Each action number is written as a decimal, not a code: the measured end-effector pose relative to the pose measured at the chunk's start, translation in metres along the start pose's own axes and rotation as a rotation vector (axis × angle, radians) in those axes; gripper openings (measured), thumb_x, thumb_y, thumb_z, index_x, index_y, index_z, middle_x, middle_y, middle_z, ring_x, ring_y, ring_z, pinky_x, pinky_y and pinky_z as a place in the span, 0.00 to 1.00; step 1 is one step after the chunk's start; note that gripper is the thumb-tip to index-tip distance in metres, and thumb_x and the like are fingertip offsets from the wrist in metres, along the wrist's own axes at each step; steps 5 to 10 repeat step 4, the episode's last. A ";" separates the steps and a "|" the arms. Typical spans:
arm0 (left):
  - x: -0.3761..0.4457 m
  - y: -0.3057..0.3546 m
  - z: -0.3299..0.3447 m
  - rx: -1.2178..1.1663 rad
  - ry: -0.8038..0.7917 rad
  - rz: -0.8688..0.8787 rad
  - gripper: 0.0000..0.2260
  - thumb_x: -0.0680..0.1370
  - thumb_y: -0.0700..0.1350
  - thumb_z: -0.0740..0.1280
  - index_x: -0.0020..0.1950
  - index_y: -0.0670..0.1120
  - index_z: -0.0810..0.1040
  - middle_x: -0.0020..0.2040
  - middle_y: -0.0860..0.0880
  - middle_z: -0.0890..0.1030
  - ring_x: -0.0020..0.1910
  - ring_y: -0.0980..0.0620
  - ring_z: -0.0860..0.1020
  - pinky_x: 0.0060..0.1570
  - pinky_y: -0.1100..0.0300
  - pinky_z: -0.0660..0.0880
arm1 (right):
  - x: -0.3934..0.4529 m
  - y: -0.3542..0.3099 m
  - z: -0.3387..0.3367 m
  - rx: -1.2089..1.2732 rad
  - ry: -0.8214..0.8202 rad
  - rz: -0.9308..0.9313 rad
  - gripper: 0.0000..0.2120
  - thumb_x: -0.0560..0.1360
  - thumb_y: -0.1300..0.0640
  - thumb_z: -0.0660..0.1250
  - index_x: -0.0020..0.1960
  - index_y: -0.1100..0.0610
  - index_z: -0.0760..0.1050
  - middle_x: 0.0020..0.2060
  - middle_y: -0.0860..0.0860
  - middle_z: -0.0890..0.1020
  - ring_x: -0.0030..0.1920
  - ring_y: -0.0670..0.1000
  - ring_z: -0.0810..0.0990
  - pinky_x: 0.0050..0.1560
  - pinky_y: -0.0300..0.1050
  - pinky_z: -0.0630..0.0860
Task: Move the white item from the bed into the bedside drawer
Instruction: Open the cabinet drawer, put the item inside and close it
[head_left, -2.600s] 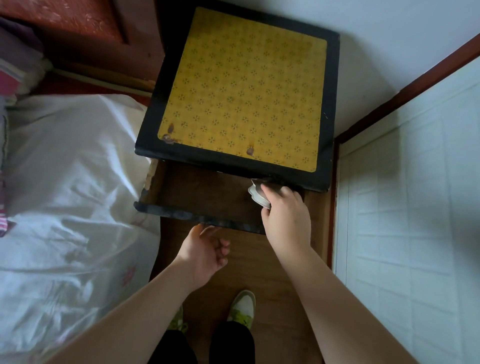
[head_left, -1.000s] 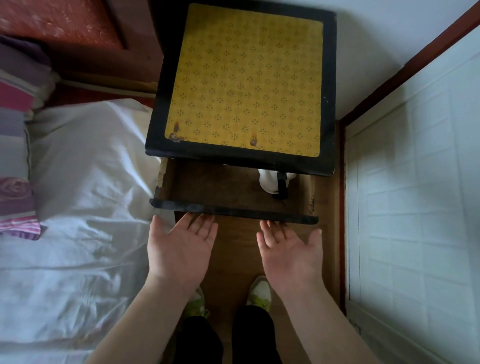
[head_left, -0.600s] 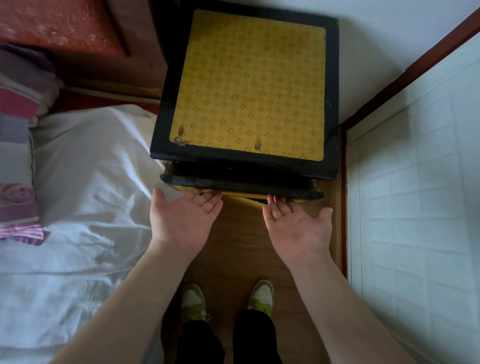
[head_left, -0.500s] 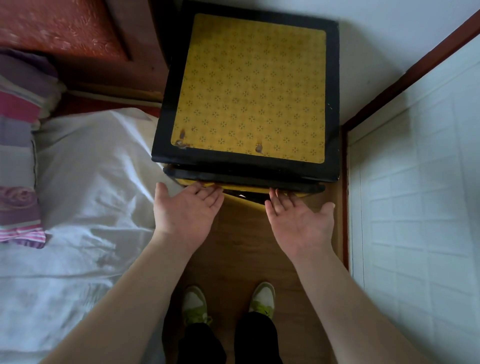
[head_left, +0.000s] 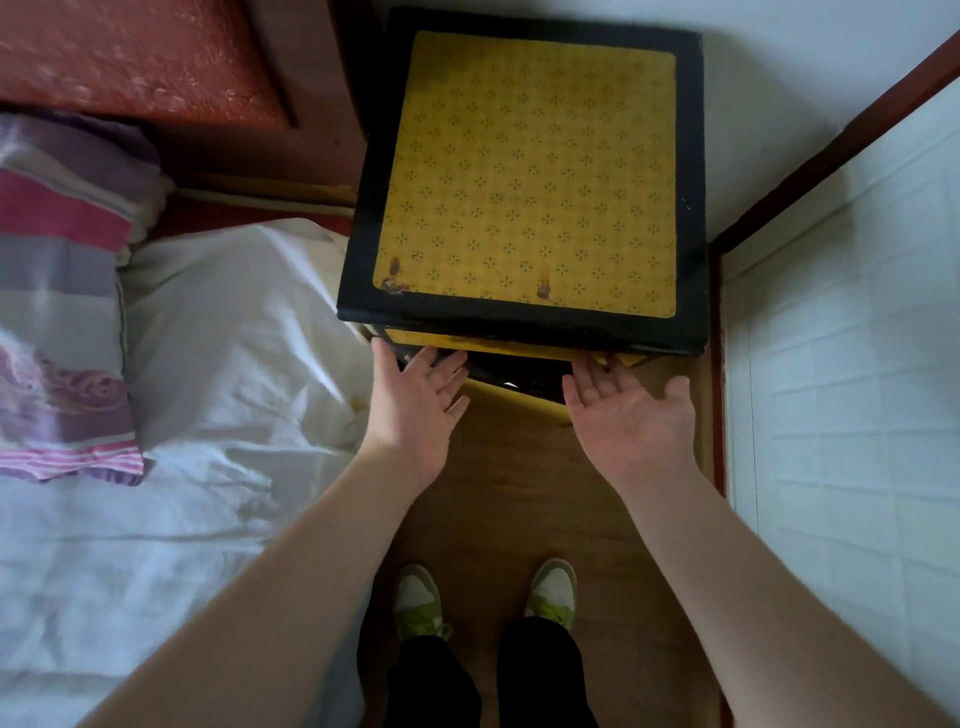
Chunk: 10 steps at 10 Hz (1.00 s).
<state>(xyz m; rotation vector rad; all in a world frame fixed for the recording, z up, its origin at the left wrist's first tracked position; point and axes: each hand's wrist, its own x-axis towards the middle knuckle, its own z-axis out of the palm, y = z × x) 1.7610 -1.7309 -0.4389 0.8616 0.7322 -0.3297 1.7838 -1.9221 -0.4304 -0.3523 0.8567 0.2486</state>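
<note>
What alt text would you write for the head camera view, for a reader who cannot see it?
Seen from above, a person's open left hand and open right hand press their fingertips against the black front of a nearly shut drawer under a black bedside table with a yellow patterned top. A bed with white sheets lies to the left.

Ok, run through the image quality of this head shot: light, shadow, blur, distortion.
Head view: soft daylight, brightest on the white bedsheet and the tiled wall; no harsh glare. Deep shadow under the nightstand hides the drawer front. Wide-angle bending shows in the curved wall trim and stretched forearms. The pillows at the left edge look soft; the left hand and right hand are sharp.
</note>
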 end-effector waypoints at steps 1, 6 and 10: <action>-0.024 -0.020 0.002 0.293 -0.012 0.038 0.33 0.79 0.67 0.42 0.78 0.49 0.55 0.75 0.46 0.67 0.75 0.48 0.62 0.74 0.48 0.56 | -0.012 0.005 0.000 -0.092 0.003 -0.002 0.31 0.81 0.40 0.49 0.76 0.58 0.59 0.73 0.60 0.66 0.73 0.59 0.65 0.75 0.57 0.57; -0.108 -0.024 0.009 1.395 0.078 0.430 0.35 0.74 0.67 0.47 0.78 0.54 0.49 0.79 0.53 0.55 0.78 0.55 0.44 0.76 0.49 0.50 | -0.098 0.030 0.002 -1.273 -0.056 -0.145 0.21 0.81 0.43 0.56 0.73 0.42 0.64 0.71 0.44 0.69 0.70 0.45 0.68 0.66 0.42 0.64; -0.108 -0.024 0.009 1.395 0.078 0.430 0.35 0.74 0.67 0.47 0.78 0.54 0.49 0.79 0.53 0.55 0.78 0.55 0.44 0.76 0.49 0.50 | -0.098 0.030 0.002 -1.273 -0.056 -0.145 0.21 0.81 0.43 0.56 0.73 0.42 0.64 0.71 0.44 0.69 0.70 0.45 0.68 0.66 0.42 0.64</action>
